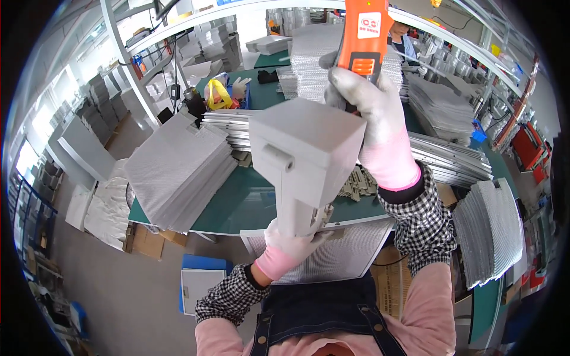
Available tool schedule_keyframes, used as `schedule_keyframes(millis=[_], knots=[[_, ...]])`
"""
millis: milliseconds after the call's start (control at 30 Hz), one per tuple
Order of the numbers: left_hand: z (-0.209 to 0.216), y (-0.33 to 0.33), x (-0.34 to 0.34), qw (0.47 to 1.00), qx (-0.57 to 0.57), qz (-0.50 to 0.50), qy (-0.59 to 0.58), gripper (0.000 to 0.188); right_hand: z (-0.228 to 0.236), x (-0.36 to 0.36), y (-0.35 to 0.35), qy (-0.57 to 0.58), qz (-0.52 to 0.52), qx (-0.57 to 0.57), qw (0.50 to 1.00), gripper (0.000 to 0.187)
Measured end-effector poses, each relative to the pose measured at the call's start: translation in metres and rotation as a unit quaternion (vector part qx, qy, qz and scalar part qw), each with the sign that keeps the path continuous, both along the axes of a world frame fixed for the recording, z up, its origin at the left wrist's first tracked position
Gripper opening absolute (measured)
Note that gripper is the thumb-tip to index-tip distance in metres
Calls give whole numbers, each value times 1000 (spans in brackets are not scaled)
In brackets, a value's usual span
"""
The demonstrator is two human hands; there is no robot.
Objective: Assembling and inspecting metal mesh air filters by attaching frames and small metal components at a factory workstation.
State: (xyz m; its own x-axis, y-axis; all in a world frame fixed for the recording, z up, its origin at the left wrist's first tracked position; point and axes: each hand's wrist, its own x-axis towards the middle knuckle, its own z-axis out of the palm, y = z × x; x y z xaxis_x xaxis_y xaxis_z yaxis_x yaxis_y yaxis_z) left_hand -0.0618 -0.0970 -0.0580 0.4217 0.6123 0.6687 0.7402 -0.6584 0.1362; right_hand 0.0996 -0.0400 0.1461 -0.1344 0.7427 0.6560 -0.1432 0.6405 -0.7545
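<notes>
My left hand [290, 252], in a white glove with a pink cuff, is closed around the narrow neck of a pale grey, box-headed housing [306, 136]. The housing's wide end points up and away from me, and I cannot make out its exact kind. Higher up on the right, my right hand [371, 104] grips an orange-and-black handheld tool [363, 38] whose top runs out of the picture. Its working end is hidden. A ribbed grey panel [356, 246] leans between my body and the table's front edge, below the housing.
On the green table [228, 204] lie a stack of ribbed panels [178, 166], metal strips [237, 127] and a pile of small clips [359, 184]. More metal strips [451, 157] and panels [490, 231] are at the right. A white shelf frame [124, 59] rises behind.
</notes>
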Motion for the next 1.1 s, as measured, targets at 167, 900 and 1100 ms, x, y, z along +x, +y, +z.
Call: schedule_keyframes(millis=[167, 900, 1100], knots=[[-23, 3, -5, 1000, -13, -5, -18, 49, -7, -9, -3, 55, 6, -70, 996, 19], [-22, 25, -7, 990, 91, -107, -30, 33, -28, 0, 12, 41, -26, -55, 997, 12], [-27, 26, -8, 989, 110, -97, -5, 27, -21, -2, 8, 72, 51, -91, 992, 12]])
